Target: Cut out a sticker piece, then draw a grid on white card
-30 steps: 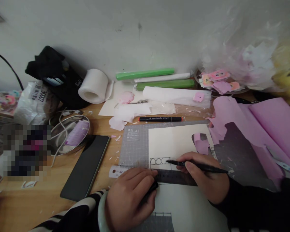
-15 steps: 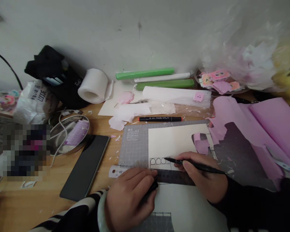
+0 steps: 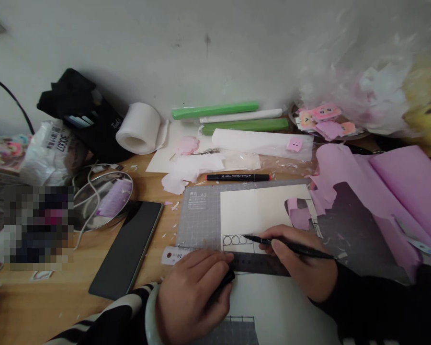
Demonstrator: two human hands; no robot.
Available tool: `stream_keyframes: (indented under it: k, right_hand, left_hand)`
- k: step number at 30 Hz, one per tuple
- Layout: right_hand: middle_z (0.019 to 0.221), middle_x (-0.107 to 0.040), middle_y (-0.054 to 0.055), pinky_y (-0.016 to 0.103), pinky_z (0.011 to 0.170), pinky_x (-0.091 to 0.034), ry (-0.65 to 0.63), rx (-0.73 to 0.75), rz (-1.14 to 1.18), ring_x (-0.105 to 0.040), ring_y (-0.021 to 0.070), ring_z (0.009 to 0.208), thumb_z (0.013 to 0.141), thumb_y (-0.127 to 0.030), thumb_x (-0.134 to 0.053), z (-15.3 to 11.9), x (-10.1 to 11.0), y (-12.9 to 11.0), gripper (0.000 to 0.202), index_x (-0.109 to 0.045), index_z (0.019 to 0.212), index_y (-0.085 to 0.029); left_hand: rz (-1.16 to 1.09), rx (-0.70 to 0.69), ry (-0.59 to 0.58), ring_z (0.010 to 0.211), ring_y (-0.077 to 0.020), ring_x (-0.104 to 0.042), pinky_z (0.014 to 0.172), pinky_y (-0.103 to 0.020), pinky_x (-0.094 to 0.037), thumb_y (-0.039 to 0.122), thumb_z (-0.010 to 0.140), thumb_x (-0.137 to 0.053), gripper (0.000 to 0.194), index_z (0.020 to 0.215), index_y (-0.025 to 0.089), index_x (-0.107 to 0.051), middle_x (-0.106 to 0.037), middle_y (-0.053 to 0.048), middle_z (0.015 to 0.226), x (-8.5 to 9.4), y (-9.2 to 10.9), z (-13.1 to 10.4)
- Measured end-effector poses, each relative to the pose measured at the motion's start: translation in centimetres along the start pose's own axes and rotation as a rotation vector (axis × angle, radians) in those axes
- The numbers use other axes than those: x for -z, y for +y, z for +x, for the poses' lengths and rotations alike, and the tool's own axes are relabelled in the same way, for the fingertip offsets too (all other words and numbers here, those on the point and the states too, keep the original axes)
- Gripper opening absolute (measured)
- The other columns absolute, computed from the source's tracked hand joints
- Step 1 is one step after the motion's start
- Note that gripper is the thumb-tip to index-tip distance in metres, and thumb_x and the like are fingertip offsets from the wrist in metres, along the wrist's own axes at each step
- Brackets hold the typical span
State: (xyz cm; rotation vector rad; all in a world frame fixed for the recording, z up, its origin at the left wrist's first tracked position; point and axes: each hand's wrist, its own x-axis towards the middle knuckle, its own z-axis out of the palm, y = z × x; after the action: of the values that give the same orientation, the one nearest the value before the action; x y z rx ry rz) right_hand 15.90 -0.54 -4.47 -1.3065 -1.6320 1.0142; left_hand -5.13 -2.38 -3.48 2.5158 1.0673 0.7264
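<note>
My right hand [image 3: 301, 258] grips a slim black pen [image 3: 294, 245]. Its tip touches a cream sheet of paper [image 3: 255, 206], beside a row of circles drawn inside a ruled black box. Across the sheet lies a clear ruler [image 3: 172, 256], with my left hand [image 3: 197, 287] resting over it. The fingers of that hand are curled round a short black piece that looks like a pen cap [image 3: 221, 287], partly hidden in the palm. Under the paper is a grey cutting mat [image 3: 201, 225]; the sheet has cut-out holes at its right and lower parts.
A phone [image 3: 127, 249] and a metal dish [image 3: 131, 187] with a cable lie left. Behind the mat are a black marker [image 3: 239, 177], paper scraps and green rolls [image 3: 215, 110]. Pink paper [image 3: 402, 187] and scissors [image 3: 416, 244] are at right; a tissue roll [image 3: 138, 127] stands behind.
The pen tip has shifted very slightly left and the last circle's outline looks a little fuller. My left hand and the ruler have stayed in place.
</note>
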Motion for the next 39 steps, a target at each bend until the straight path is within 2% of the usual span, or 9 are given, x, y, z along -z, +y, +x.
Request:
stream_keyframes:
  k: [14,19,25,29,31,36,39]
  right_hand:
    - [0.058,-0.067,-0.002,0.02,0.049,-0.05,0.027,-0.045,0.029,-0.064,0.0125,0.052,0.073,-0.014,-0.046,0.24,0.16,-0.23,0.019,-0.064,0.07,-0.02]
    - [0.067,-0.07,-0.002,0.016,0.055,-0.054,-0.013,-0.141,0.142,-0.068,0.0113,0.061,0.078,-0.015,-0.046,0.18,0.42,-0.05,0.019,-0.063,0.075,-0.022]
    - [0.068,-0.071,-0.003,0.013,0.056,-0.053,-0.036,-0.087,0.09,-0.067,0.0095,0.061,0.078,-0.015,-0.048,0.22,0.43,0.18,0.016,-0.063,0.079,-0.022]
    - [0.066,-0.069,-0.003,0.014,0.054,-0.052,0.001,-0.07,0.08,-0.066,0.0093,0.059,0.075,-0.014,-0.049,0.2,0.22,0.05,0.017,-0.064,0.075,-0.021]
    - [0.063,-0.068,-0.004,0.014,0.053,-0.051,0.04,-0.088,0.086,-0.065,0.0087,0.057,0.074,-0.013,-0.048,0.2,0.16,-0.02,0.018,-0.063,0.072,-0.021]
    - [0.064,-0.07,-0.003,0.016,0.053,-0.052,-0.01,-0.102,0.095,-0.066,0.0108,0.058,0.075,-0.015,-0.048,0.31,0.23,-0.08,0.017,-0.063,0.075,-0.021]
    - [0.062,-0.068,-0.003,0.017,0.052,-0.05,0.029,-0.121,0.093,-0.065,0.0105,0.056,0.073,-0.015,-0.047,0.27,0.19,-0.3,0.017,-0.063,0.071,-0.021]
  left_hand:
    - [-0.002,-0.002,-0.004,0.077,-0.0179,-0.065,0.069,-0.029,-0.055,0.011,0.074,-0.048,0.016,0.085,0.015,-0.059,-0.07,-0.005,0.086,0.14,0.03,0.27]
    - [-0.009,-0.002,0.0,0.078,-0.018,-0.064,0.071,-0.029,-0.055,0.012,0.074,-0.048,0.016,0.085,0.015,-0.059,-0.07,-0.006,0.087,-0.03,-0.11,0.07]
    - [0.022,-0.018,0.002,0.075,-0.0178,-0.065,0.068,-0.028,-0.056,0.011,0.073,-0.048,0.016,0.084,0.015,-0.06,-0.071,-0.005,0.085,0.34,0.07,0.52]
    - [0.02,-0.015,-0.003,0.076,-0.0177,-0.065,0.069,-0.028,-0.055,0.011,0.074,-0.048,0.016,0.084,0.015,-0.059,-0.071,-0.005,0.086,0.22,0.12,0.43]
    - [0.008,-0.015,0.002,0.076,-0.0176,-0.064,0.07,-0.029,-0.055,0.012,0.074,-0.048,0.016,0.085,0.015,-0.059,-0.07,-0.005,0.087,0.13,0.1,0.32]
    - [0.018,-0.023,-0.004,0.075,-0.0175,-0.064,0.068,-0.029,-0.055,0.011,0.073,-0.05,0.015,0.084,0.014,-0.059,-0.071,-0.005,0.085,0.23,0.06,0.46]
    - [0.027,-0.02,-0.004,0.075,-0.0173,-0.065,0.068,-0.028,-0.056,0.01,0.073,-0.05,0.015,0.084,0.014,-0.059,-0.071,-0.005,0.084,0.33,0.05,0.56]
